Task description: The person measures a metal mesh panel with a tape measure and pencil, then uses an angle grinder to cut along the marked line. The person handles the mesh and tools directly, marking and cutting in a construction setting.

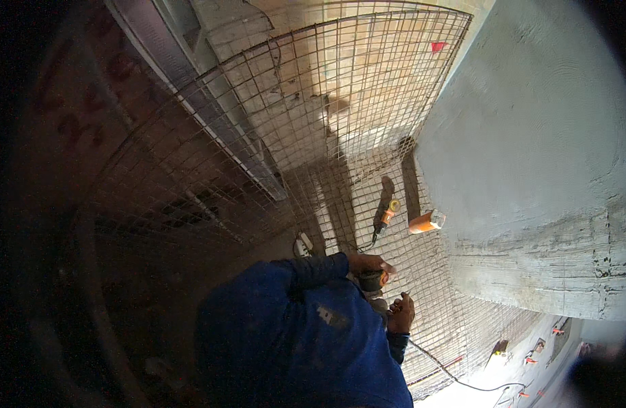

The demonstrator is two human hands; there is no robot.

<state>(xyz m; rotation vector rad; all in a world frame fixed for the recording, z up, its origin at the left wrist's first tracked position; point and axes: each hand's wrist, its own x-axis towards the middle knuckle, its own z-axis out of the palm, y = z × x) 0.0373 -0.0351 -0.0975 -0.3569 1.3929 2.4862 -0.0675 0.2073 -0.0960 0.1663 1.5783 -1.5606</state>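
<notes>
The left hand gripped a black-and-orange cylindrical tool; the right hand was curled nearby, pinching what I could not tell; brown square-grid metal mesh lay beneath.

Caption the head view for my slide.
Left hand on a dark-and-orange object, right hand close by, over wire mesh.

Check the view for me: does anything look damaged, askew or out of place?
Yes, the grey plastered wall: its lower band looks rough and streaked, with dark pitted marks toward the right, unlike the smoother area above. An orange-and-black power tool also lies unheld against the wire mesh, perhaps simply set down.
</notes>
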